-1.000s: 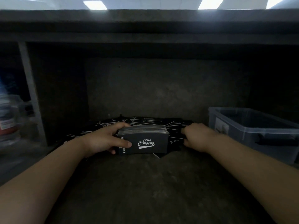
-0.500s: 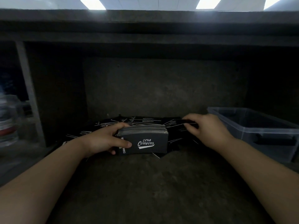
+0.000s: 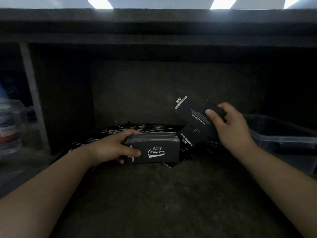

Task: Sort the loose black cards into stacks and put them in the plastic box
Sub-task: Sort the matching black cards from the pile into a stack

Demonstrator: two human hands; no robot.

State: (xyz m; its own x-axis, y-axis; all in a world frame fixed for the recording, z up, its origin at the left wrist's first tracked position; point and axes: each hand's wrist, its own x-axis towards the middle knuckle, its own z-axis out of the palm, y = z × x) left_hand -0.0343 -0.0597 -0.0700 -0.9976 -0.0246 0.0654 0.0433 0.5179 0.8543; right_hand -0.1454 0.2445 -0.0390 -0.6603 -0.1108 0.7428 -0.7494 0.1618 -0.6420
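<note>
A person's left hand (image 3: 113, 148) gripped a thick stack of black cards (image 3: 154, 148) stood on edge on the dark tabletop (image 3: 154, 194), thumb across the front card's "Club Camping" logo. The right hand (image 3: 229, 127), at 2 o'clock from the stack, pinched a few picked-up cards (image 3: 193, 114) in the air between thumb and fingers. The job appeared only partly done: one stack was built and not yet boxed, while loose cards (image 3: 145, 128) lay scattered flat at 12 o'clock, just behind the stack, and more spread out to 9 o'clock behind the left wrist. The clear plastic box (image 3: 281, 134) sat at 3 o'clock, well apart from the stack; whether it held any cards could not be told in the dim light. A low overhead shelf (image 3: 154, 23) shaded the work area and would likely limit how high the hands could lift, and blurred plastic containers (image 3: 10, 127) stood at the far left, at 9 o'clock.
</note>
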